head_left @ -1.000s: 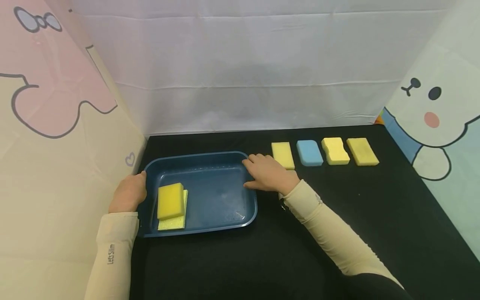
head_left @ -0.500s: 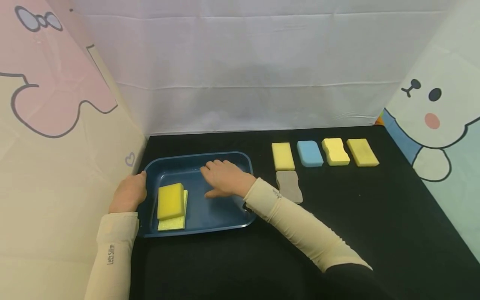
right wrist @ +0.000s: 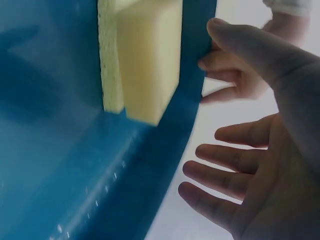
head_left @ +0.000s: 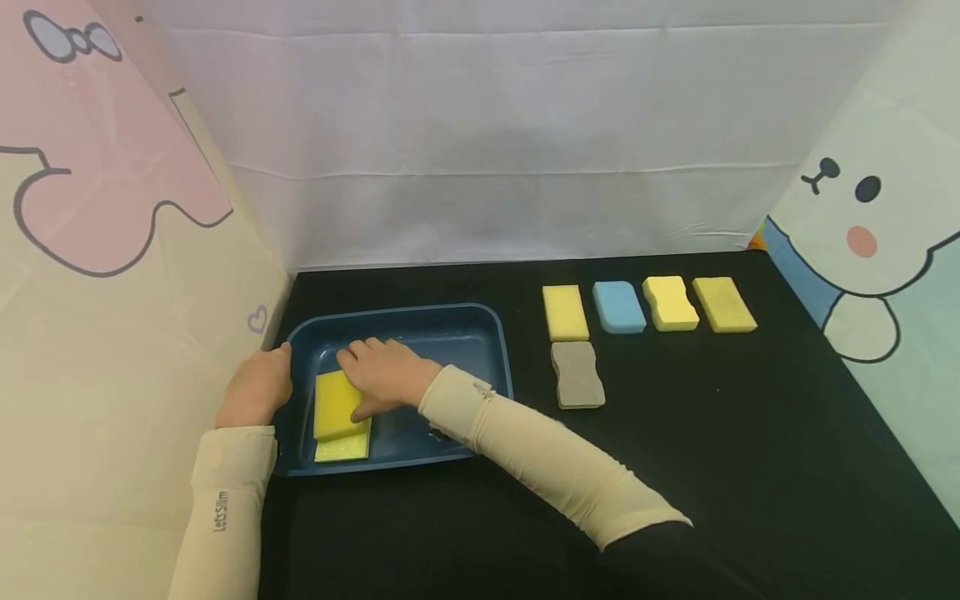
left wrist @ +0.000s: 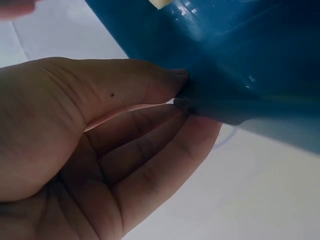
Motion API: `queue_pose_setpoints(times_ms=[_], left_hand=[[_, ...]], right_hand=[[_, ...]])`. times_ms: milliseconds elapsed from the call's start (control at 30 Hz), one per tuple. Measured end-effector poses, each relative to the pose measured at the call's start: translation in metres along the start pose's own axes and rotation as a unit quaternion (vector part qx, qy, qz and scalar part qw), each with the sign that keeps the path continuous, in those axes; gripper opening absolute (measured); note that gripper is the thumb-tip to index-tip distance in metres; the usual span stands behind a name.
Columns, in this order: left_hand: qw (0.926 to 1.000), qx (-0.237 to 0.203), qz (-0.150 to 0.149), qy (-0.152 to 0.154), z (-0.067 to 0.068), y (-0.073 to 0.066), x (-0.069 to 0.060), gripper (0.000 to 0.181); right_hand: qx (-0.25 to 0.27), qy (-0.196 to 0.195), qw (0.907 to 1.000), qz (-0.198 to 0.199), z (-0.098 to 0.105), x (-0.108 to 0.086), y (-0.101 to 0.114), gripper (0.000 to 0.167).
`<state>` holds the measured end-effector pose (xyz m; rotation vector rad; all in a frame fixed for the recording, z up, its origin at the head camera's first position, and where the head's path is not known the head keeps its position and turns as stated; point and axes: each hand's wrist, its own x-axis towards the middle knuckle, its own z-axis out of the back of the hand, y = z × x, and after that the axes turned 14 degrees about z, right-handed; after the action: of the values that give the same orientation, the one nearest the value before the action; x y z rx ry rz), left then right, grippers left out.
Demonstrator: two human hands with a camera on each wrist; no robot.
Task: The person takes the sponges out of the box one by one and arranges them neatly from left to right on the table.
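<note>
My left hand pinches the left rim of a blue tray between thumb and fingers, as the left wrist view shows up close. Inside the tray, at its left end, a thick yellow sponge lies partly over a thinner pale yellow sponge. My right hand is over the tray, just right of the thick sponge and hiding part of it in the head view. From the right wrist, the right hand has its fingers spread and nearly straight, apart from the thick sponge.
Right of the tray on the black table, a yellow sponge, a blue sponge, a wavy-edged yellow sponge and another yellow sponge form a row. A grey sponge lies in front. White cloth hangs behind.
My right hand has moved left from the tray's right rim, across the tray, to the thick yellow sponge, uncovering the grey sponge. The left hand stays on the rim; the tray has not moved.
</note>
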<state>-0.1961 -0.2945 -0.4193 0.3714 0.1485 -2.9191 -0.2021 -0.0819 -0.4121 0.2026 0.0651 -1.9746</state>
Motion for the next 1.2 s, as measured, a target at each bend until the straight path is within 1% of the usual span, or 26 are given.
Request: queue_pose_setpoints(times_ms=[133, 233, 367, 500, 633, 800, 933, 1067, 1200], left_hand=[[0.9999, 0.005, -0.011, -0.008, -0.001, 0.002, 0.000, 0.048], [0.9997, 0.005, -0.018, -0.015, -0.001, 0.001, -0.001, 0.046], [0.9995, 0.005, -0.023, -0.021, -0.001, 0.001, -0.001, 0.044], [0.9995, 0.003, -0.022, -0.022, 0.000, 0.002, -0.001, 0.045], [0.9995, 0.001, -0.020, -0.023, 0.000, 0.001, -0.001, 0.045], [0.9997, 0.000, -0.014, -0.019, 0.000, 0.001, 0.000, 0.046], [0.9997, 0.004, -0.016, -0.016, -0.001, 0.001, 0.001, 0.046], [0.9998, 0.004, -0.014, -0.013, 0.000, 0.000, 0.001, 0.046], [1.0000, -0.001, -0.008, -0.004, 0.001, 0.000, 0.000, 0.046]], right_hand=[[-0.002, 0.024, 0.9997, 0.009, -0.007, 0.018, 0.009, 0.096], [-0.010, 0.035, 0.9993, 0.013, -0.012, 0.027, 0.013, 0.100], [-0.005, 0.055, 0.9984, 0.008, -0.015, 0.035, 0.012, 0.104], [0.015, 0.073, 0.9972, 0.005, -0.016, 0.040, 0.009, 0.103], [0.023, 0.080, 0.9965, 0.003, -0.019, 0.043, 0.009, 0.102], [0.018, 0.083, 0.9964, 0.004, -0.023, 0.047, 0.010, 0.103], [0.008, 0.086, 0.9962, 0.010, -0.025, 0.048, 0.012, 0.102], [0.001, 0.077, 0.9969, 0.015, -0.024, 0.048, 0.011, 0.098], [0.010, 0.063, 0.9977, 0.023, -0.023, 0.043, 0.007, 0.095]])
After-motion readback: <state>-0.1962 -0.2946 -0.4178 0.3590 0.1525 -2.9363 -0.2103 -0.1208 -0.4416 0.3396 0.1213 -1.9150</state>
